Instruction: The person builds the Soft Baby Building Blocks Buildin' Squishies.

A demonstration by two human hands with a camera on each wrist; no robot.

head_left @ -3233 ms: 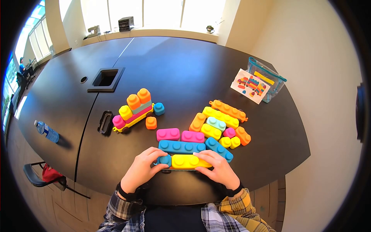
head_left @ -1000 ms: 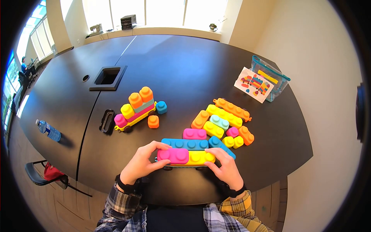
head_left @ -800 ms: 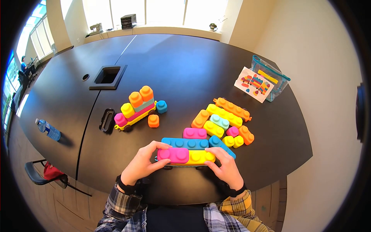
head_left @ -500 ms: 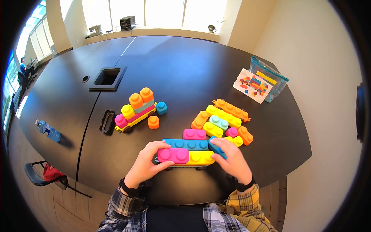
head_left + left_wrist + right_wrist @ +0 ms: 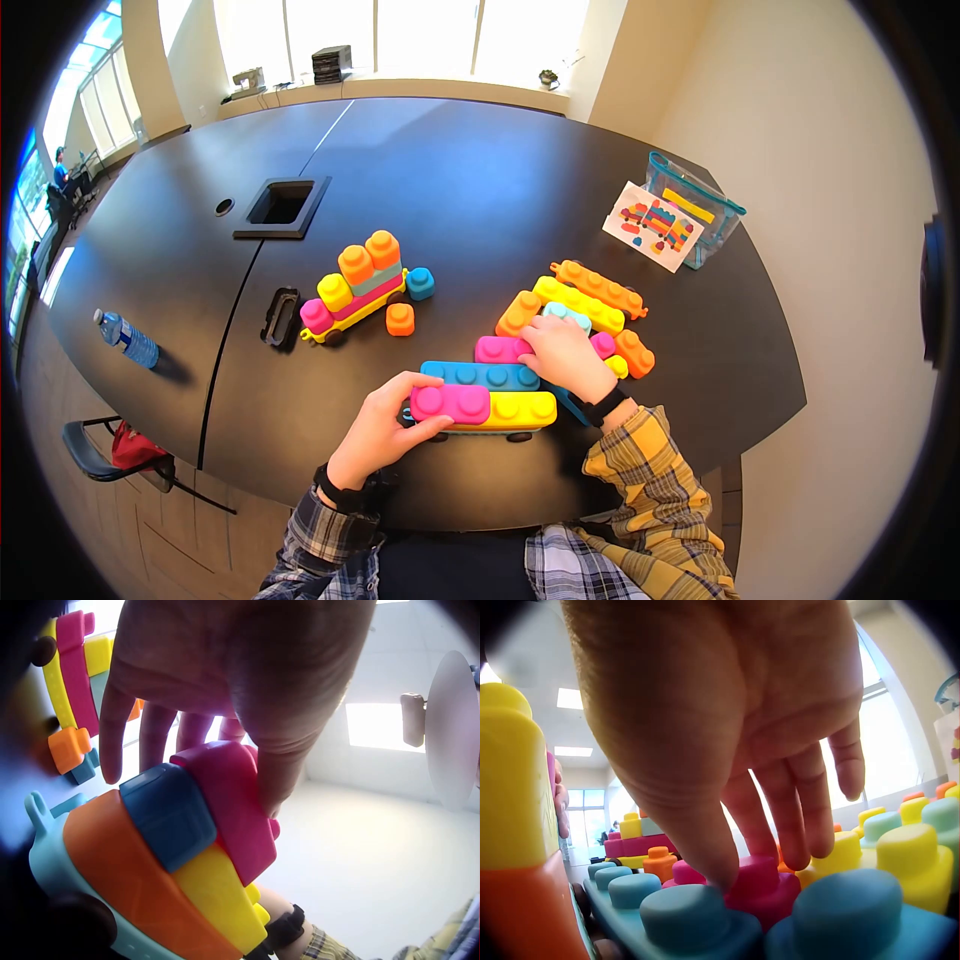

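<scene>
While left hand (image 5: 383,425) on wagon (image 5: 492,415), right hand (image 5: 566,352) on pink block (image 5: 498,350).

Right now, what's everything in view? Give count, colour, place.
Near car: 1, multicoloured, front centre
Far car: 1, multicoloured, centre left
Cubes: 2, blue and orange, right of far car
Loose blocks: several, some hidden; blue, pink, yellow, orange, teal; right of centre
Hooked piece: 1, orange, behind loose blocks
Frame: 1, black, left of far car
Bottle: 1, clear blue, left
Table: 1, dark, beneath these
Recessed box: 1, black, upper left
Card: 1, white, right
Pouch: 1, clear, teal, behind card
Chair: 1, dark, lower left
Stack: 1, black, background
Windows: several, white, background
Seated person: 1, blue top, far left
Sleeves: 2, plaid, bottom
Left hand: 1, holding near car
Right hand: 1, at a pink block
</scene>
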